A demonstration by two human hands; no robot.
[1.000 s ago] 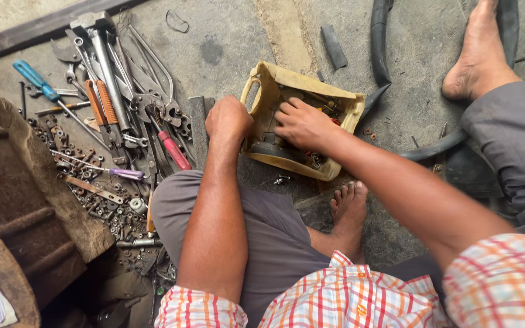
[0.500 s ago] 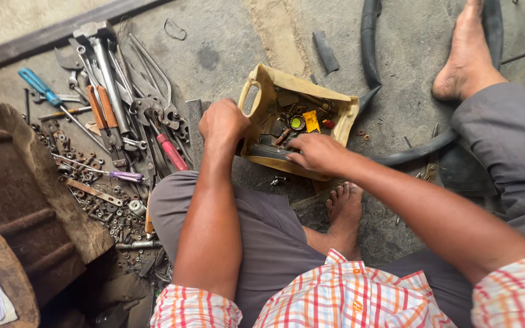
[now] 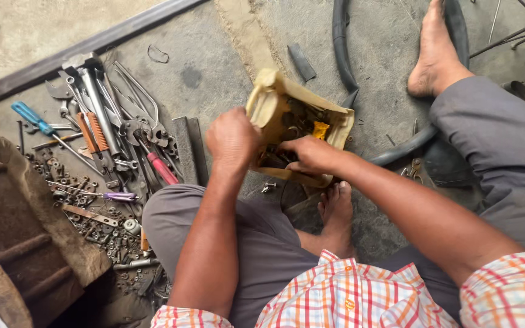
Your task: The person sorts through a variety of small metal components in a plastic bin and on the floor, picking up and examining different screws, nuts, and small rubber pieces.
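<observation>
Left hand: our left hand (image 3: 233,138) is curled tight around the rim and moulded handle of the cut-open container (image 3: 299,129), gripping its near-left corner.
Right hand: our right hand (image 3: 311,155) lies over the container's near edge, fingers bent down among the parts inside; we cannot tell whether it grips one.
Container: a yellowed, grimy plastic jug with one side cut away, boxy and soft-edged, tipped toward us on the concrete floor (image 3: 226,67), between our knees and just past our bare foot (image 3: 337,209).
Contents: dark, oily metal bits, with one bright yellow piece (image 3: 319,129) near the far wall.
Tools: to our left we see a heap of worn steel wrenches and pliers (image 3: 116,115), a blue-handled screwdriver (image 3: 31,116), a red-handled one (image 3: 162,168), and a purple-handled one (image 3: 101,195).
Small hardware: rusty nuts and washers (image 3: 92,231) lie scattered, gritty, beside our grey trouser leg.
Rubber tube: a black, smooth tube (image 3: 396,153) curves behind the container.
</observation>
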